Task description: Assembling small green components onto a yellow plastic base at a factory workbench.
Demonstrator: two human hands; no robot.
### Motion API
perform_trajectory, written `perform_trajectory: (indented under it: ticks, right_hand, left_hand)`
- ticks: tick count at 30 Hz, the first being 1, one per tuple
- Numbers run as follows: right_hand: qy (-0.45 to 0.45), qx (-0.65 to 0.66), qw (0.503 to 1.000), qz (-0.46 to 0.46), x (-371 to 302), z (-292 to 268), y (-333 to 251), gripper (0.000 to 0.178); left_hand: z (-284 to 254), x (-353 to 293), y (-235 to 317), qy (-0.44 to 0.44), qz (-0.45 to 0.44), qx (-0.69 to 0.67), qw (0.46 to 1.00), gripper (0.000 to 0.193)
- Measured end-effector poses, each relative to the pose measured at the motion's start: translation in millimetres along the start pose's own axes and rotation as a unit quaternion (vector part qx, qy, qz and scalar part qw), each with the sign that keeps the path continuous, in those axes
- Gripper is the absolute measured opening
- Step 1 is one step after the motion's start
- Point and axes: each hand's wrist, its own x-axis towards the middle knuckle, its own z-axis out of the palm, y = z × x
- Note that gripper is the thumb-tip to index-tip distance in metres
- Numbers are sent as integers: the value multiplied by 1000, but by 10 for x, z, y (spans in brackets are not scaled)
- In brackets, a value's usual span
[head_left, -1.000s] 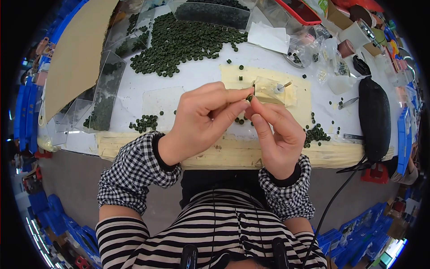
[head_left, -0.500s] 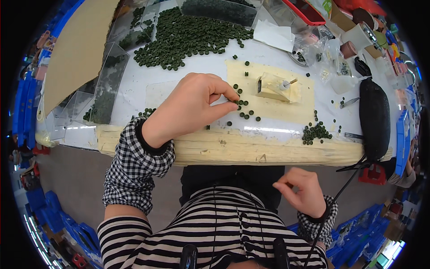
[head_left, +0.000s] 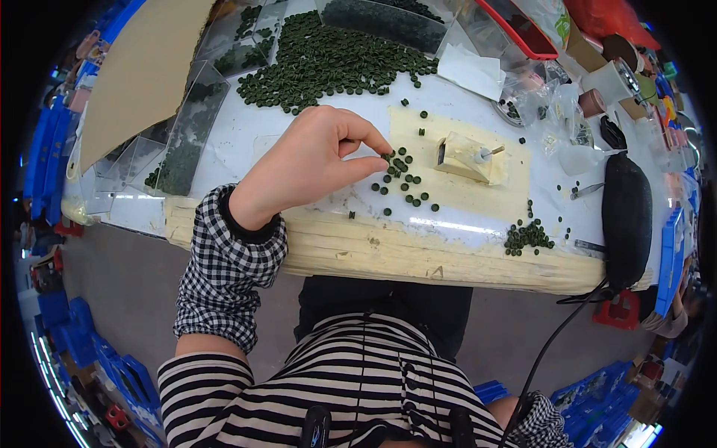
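Note:
Over the white tabletop, my left hand (head_left: 310, 166) has its thumb and forefinger pinched on a small dark green round piece (head_left: 387, 157). Several loose round pieces (head_left: 417, 180) of the same kind lie just right of its fingertips. Beyond them, on a cream-taped patch, rests a block (head_left: 464, 158) wrapped in cream tape, with a white stub and a thin pin sticking out of its right side. My right hand is out of sight; only its checked sleeve (head_left: 544, 420) shows at the lower right.
A big heap of green pieces (head_left: 336, 63) spreads at the back, a smaller heap (head_left: 529, 237) at front right. Clear bins (head_left: 187, 138) and a cardboard sheet (head_left: 142, 82) stand left. A black pouch (head_left: 626, 216) with a cable lies right. Cream tape covers the front edge (head_left: 358, 250).
My right hand has dropped down and out of the picture. My left hand stays by the loose pieces, and more of them lie near its fingertips. The whole view has shifted slightly.

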Motion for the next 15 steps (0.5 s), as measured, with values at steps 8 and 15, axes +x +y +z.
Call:
perform_trajectory:
  ticks: [8,15]
  right_hand:
    - [-13,39,999,-24,-26,18,46,26]
    - [-23,58,997,-46,-48,32,58,27]
  left_hand:
    - [16,-3,14,15,16,-5,1000,18]
    - [27,11,3,19,14,-8,1000,17]
